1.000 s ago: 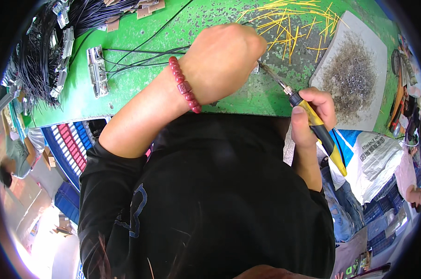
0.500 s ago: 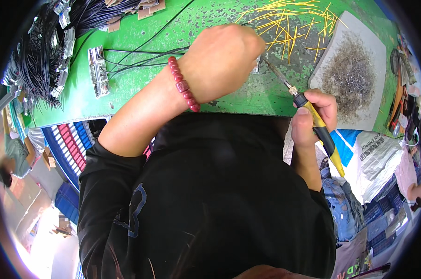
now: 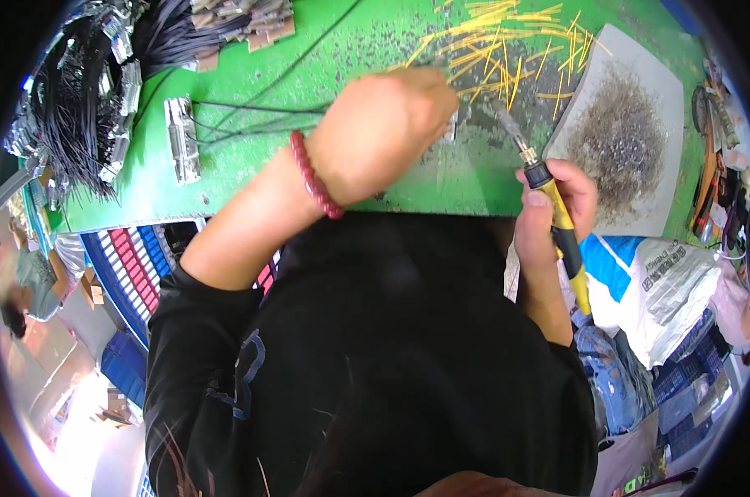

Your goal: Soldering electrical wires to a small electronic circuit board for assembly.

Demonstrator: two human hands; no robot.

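My left hand, with a red beaded bracelet at its wrist, is closed over the green bench with its knuckles up. Its fingertips are hidden. Thin black cables run under it from a shiny metal part lying to the left. A small silvery piece shows just past the fingers. My right hand grips a yellow and black soldering iron by its handle. The iron's metal tip points up and left, toward the left hand but apart from it.
Loose yellow sticks or tubes lie scattered at the back. A grey board carrying dark crumbly residue sits at the right, beside several hand tools. Bundled black cables with metal ends fill the left; brown-ended cables lie behind.
My left hand has moved slightly left and is a little blurred. The soldering iron has turned a bit more upright, its tip now farther from the left hand. The whole view has shifted slightly.
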